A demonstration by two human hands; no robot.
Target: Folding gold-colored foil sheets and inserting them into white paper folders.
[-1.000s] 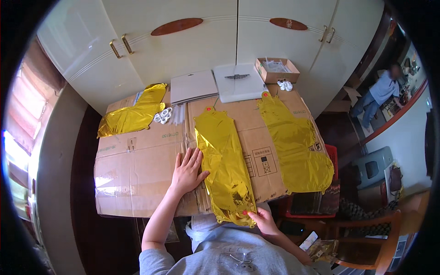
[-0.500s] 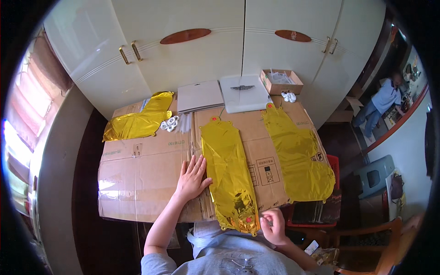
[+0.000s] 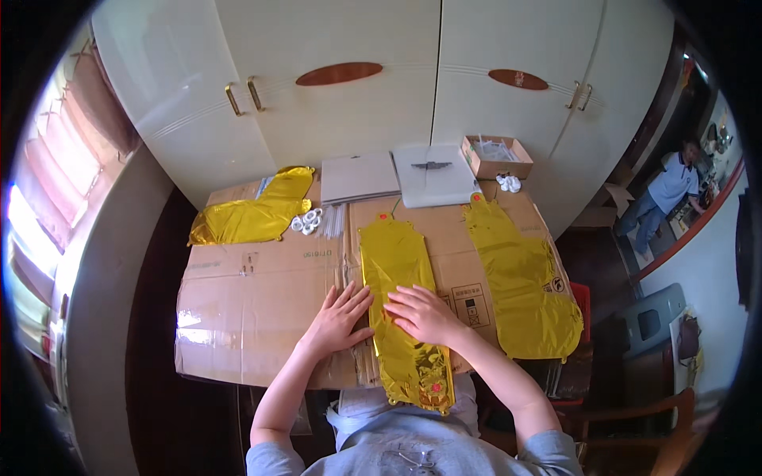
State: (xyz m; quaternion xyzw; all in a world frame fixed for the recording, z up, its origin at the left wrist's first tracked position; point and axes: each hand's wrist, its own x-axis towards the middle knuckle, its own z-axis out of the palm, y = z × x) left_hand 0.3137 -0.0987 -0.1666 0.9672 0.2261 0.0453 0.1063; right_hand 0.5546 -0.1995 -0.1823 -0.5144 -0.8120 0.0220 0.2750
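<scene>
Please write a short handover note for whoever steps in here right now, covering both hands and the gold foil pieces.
Left hand: flat, open, on the cardboard sheet at the middle foil balloon's left edge.
Right hand: flat, open, pressing on that balloon.
Done: the middle balloon lies flat and lengthwise, its near end hanging over the cardboard edge.
Left: one gold balloon lies to the right, another at far left, both untouched.

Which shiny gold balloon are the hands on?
The middle balloon. Both the left hand and the right hand rest flat at it, while the right balloon and the far-left balloon lie untouched.
</scene>
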